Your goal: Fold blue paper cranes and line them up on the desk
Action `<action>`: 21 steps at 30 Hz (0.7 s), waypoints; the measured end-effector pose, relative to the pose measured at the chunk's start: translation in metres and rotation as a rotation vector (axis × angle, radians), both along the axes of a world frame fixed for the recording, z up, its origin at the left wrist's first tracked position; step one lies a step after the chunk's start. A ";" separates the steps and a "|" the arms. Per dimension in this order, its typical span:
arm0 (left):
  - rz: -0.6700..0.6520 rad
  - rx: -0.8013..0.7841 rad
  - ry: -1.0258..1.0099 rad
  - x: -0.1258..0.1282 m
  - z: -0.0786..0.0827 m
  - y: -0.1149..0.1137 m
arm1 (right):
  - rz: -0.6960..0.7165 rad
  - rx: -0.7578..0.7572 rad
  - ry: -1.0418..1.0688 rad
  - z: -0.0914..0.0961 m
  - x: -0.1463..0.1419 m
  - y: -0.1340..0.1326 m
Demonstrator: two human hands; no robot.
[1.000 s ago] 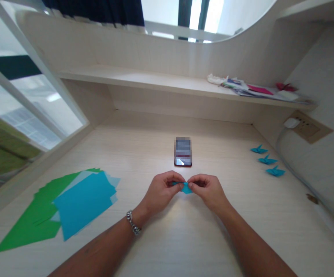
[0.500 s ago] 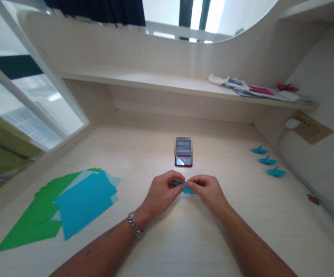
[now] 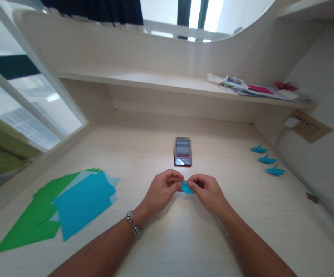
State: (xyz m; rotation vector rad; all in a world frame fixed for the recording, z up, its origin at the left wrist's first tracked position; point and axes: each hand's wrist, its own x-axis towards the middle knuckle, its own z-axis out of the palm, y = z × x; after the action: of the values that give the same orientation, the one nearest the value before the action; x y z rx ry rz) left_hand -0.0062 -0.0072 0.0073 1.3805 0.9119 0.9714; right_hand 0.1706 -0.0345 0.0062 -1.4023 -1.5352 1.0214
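Note:
Both my hands meet over the middle of the pale wooden desk (image 3: 184, 238). My left hand (image 3: 162, 190), with a metal bracelet on the wrist, and my right hand (image 3: 208, 191) each pinch one side of a small folded piece of blue paper (image 3: 186, 188). The fingers of both hands are closed on it. Just beyond the hands lies a phone (image 3: 183, 155) with its screen lit.
A fanned stack of blue sheets (image 3: 83, 202) over green sheets (image 3: 28, 221) lies at the left. Three small blue folded paper figures (image 3: 267, 159) sit in a row at the right. A shelf (image 3: 161, 82) above holds papers (image 3: 250, 89). A wall socket (image 3: 306, 127) with a cable is at far right.
The hands have stayed in place; the fingers have shifted slightly on the blue paper, and a bit more of it shows between them.

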 end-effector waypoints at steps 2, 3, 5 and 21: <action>-0.012 -0.035 -0.015 0.001 0.000 0.000 | 0.002 -0.001 -0.017 -0.001 0.000 0.000; -0.012 -0.044 -0.006 0.001 0.000 0.000 | 0.008 -0.002 -0.022 -0.001 0.000 0.000; 0.007 -0.047 0.024 0.001 0.000 0.000 | 0.021 -0.005 -0.017 -0.003 -0.001 0.001; 0.058 -0.009 0.005 0.002 -0.002 0.000 | -0.033 -0.046 0.233 -0.009 -0.005 0.002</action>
State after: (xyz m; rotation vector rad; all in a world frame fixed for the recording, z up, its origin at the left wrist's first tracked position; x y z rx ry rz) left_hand -0.0041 -0.0075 0.0052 1.3559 0.9638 1.0071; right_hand 0.1658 -0.0323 -0.0029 -1.2861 -1.3220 1.1624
